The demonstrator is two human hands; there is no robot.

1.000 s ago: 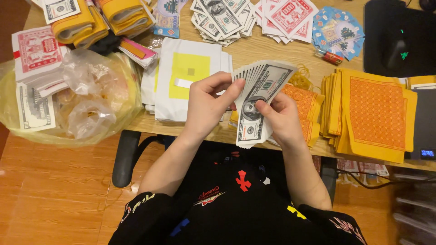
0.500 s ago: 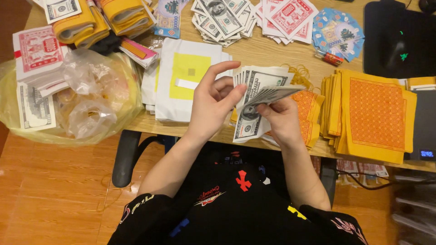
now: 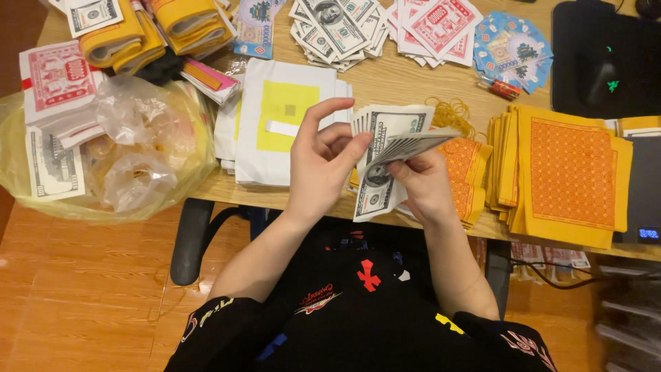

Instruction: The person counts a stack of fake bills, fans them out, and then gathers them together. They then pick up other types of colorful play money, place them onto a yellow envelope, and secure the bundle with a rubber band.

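Far left: yellow bag (image 3: 103, 200) with clear plastic (image 3: 131, 158) inside, banded note bundles (image 3: 55, 83) on top. Next over, white packets (image 3: 275, 131) with a yellow square.

Left hand (image 3: 320, 169) is closed on a fanned stack of bills (image 3: 382, 158), thumb up, holding it above the table edge (image 3: 227, 193) in front of the chest. Right hand (image 3: 423, 182) pinches one bill (image 3: 413, 145) peeled flat off the fan's top.

Step looks like counting or dealing off bills one by one. Next move needs the single bill to separate clean; the rest of the fan must not slide.

Right: orange sheets (image 3: 571, 172), rubber bands (image 3: 451, 114), black mat (image 3: 606, 62) with a mouse (image 3: 599, 79).

Hard to tell: bill count, right fingertips under the fan, anything below the tabletop. Top-row stacks are cut off by the frame.
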